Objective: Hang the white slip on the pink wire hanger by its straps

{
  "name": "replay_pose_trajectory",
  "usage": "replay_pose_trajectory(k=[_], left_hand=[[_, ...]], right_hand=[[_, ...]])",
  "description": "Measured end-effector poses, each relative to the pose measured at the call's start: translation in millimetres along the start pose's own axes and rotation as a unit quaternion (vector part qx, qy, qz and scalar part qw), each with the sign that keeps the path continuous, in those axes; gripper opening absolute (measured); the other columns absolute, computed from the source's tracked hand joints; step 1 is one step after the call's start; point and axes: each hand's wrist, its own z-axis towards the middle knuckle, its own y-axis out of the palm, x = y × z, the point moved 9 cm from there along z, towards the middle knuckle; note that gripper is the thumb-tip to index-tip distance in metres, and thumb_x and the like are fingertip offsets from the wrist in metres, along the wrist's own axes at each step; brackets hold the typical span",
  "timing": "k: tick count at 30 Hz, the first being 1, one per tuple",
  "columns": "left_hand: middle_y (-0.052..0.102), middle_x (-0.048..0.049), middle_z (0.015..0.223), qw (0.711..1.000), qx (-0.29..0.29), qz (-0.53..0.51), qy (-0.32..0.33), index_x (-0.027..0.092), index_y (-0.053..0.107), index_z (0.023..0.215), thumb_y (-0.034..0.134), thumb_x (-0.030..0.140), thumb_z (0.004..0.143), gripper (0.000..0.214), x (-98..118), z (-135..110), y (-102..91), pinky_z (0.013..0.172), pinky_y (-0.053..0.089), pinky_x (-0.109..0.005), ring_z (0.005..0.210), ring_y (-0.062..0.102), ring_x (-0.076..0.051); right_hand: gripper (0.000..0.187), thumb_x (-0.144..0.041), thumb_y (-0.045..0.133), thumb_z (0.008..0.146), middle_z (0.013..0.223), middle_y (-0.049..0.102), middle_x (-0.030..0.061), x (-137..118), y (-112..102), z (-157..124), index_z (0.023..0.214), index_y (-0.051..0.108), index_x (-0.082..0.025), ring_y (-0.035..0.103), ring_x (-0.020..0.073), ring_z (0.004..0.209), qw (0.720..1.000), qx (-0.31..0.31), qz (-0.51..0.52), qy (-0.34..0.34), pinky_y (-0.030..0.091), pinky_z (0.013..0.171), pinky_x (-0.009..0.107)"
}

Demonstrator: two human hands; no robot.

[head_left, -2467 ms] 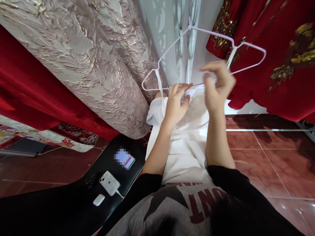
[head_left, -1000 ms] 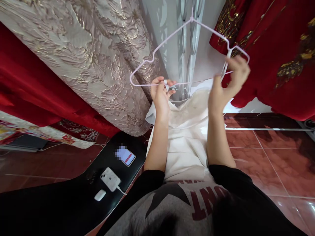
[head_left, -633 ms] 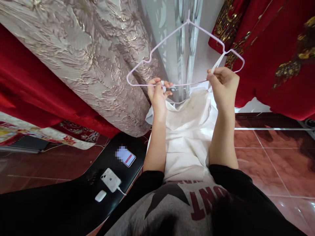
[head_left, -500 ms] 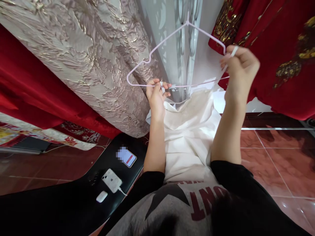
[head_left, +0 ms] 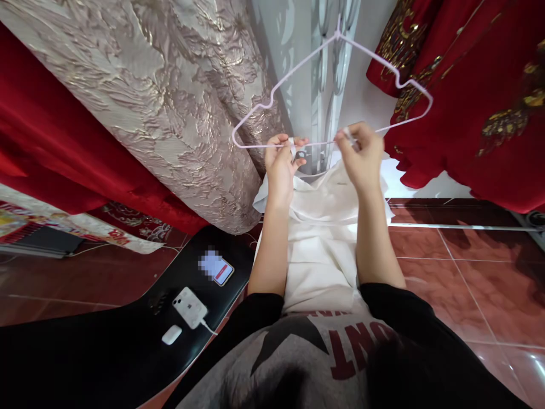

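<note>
A thin pale pink wire hanger hangs in front of me with a white garment draped below it. My left hand is closed round the hanger's bottom bar and a white strap at its left part. My right hand pinches another white strap of the garment at the bar's middle right. The garment falls between my forearms down to my chest.
A beige and gold embroidered garment hangs at left over red velvet cloth. Red garments with gold embroidery hang at right. A black surface at lower left carries two phones and an earbud case. Red floor tiles lie at right.
My right hand came down from the hanger's right shoulder to the bottom bar, still pinching the strap. The left hand kept its grip; the hanger shifted slightly right.
</note>
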Motion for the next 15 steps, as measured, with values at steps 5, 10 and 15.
replay_pose_trajectory(k=[5, 10, 15], left_hand=[[0.063, -0.0073, 0.125, 0.997, 0.072, 0.015, 0.021, 0.026, 0.047, 0.110, 0.051, 0.024, 0.088, 0.023, 6, 4, -40.0, 0.061, 0.049, -0.031, 0.102, 0.066, -0.023], [0.064, 0.0032, 0.122, 0.969, 0.181, 0.095, 0.140, 0.030, 0.045, 0.114, 0.045, 0.017, 0.095, 0.023, 58, 4, -103.0, 0.059, 0.044, -0.031, 0.095, 0.066, -0.020], [0.064, 0.0056, 0.109, 0.967, 0.011, 0.156, 0.202, 0.026, 0.052, 0.108, 0.056, 0.000, 0.092, 0.030, 95, 18, -53.2, 0.068, 0.054, -0.033, 0.107, 0.062, -0.021]], right_hand=[[0.033, -0.051, 0.052, 0.090, 0.095, 0.063, 0.0065, 27, 1, 0, 0.095, 0.055, -0.019, 0.061, 0.0181, 0.087, 0.994, 0.083, -0.049, 0.054, 0.051, 0.076, 0.039], [0.031, -0.050, 0.055, 0.087, 0.096, 0.061, 0.0057, 39, -8, 4, 0.096, 0.051, -0.021, 0.059, 0.0174, 0.086, 0.993, 0.099, -0.051, 0.049, 0.049, 0.074, 0.036], [0.032, -0.052, 0.054, 0.087, 0.090, 0.061, 0.0048, 30, 3, 2, 0.094, 0.050, -0.021, 0.059, 0.0159, 0.080, 0.995, 0.087, -0.034, 0.045, 0.049, 0.069, 0.033]])
